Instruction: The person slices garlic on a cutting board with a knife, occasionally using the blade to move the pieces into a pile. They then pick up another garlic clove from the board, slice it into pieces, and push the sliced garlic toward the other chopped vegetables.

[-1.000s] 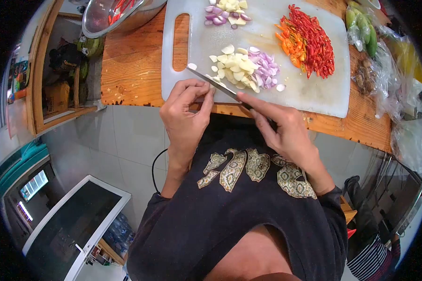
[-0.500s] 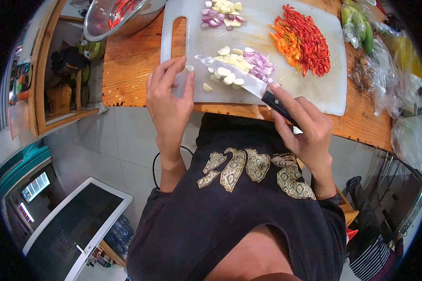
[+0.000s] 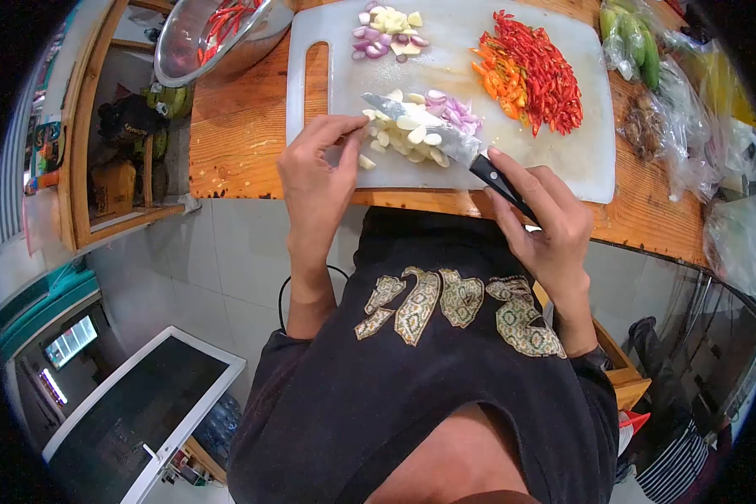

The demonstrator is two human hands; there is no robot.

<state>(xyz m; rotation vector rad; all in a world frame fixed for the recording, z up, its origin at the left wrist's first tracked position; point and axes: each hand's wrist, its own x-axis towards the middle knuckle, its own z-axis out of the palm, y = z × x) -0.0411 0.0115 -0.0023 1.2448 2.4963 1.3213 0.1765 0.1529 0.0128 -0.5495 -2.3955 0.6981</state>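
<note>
A home kitchen: a white cutting board (image 3: 563, 160) bearing sliced chillies (image 3: 546, 71), shallots (image 3: 455, 109) and garlic (image 3: 412, 134) lies on a wooden surface (image 3: 239, 126), a steel bowl (image 3: 185, 67) at its far-left corner, tiled floor (image 3: 218, 252) below.

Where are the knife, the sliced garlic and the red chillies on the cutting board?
knife (image 3: 455, 144): head view, on the blade near its handle.
sliced garlic (image 3: 399, 143): head view, on a slice in the pile.
red chillies (image 3: 550, 76): head view, middle of the heap.

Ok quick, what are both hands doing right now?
Left hand: fingertips on the garlic slices; pinching one or not, cannot tell.
Right hand: closed, holding the knife.
</note>
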